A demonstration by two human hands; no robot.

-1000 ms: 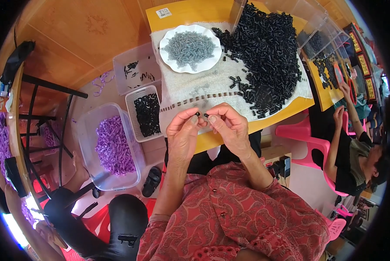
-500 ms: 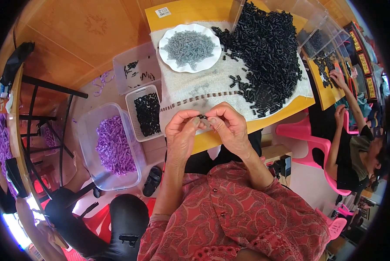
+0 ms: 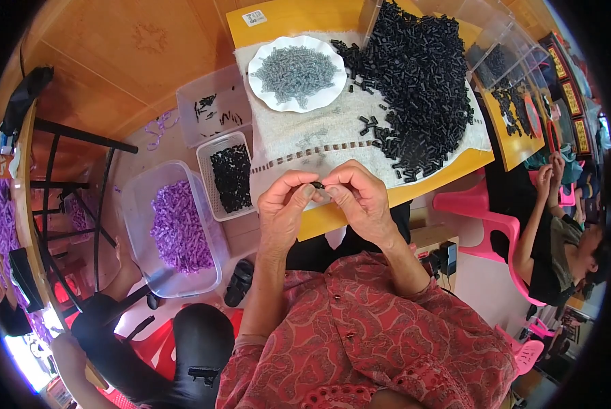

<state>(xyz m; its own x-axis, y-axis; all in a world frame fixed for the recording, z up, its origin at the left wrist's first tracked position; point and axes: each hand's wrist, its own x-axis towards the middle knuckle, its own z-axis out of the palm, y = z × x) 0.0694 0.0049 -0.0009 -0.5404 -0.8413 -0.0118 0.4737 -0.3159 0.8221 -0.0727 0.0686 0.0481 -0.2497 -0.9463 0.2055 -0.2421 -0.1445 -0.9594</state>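
My left hand (image 3: 286,203) and my right hand (image 3: 357,199) meet over the near edge of the table, fingertips pinched together. Between them sits a small black piece (image 3: 318,185), mostly covered by the fingers, so its exact kind is hard to make out. Beyond my hands a pale cloth (image 3: 285,140) covers the table. On it stands a white scalloped plate (image 3: 259,92) heaped with small clear pieces (image 3: 297,71). A large pile of short black tubular pieces (image 3: 414,82) spreads to the right, with a few loose ones at its left edge.
Left of the table are a white basket (image 3: 206,160) of black parts, a clear bin (image 3: 135,225) of purple pieces and a clear tray (image 3: 189,129) with a few dark bits. Pink chairs (image 3: 479,218) and another person (image 3: 558,252) are at right; someone else sits at left.
My hands stay in place, with the small black piece turned slightly between the fingertips. The person at right has drawn a hand back from the side table, bringing both hands together.
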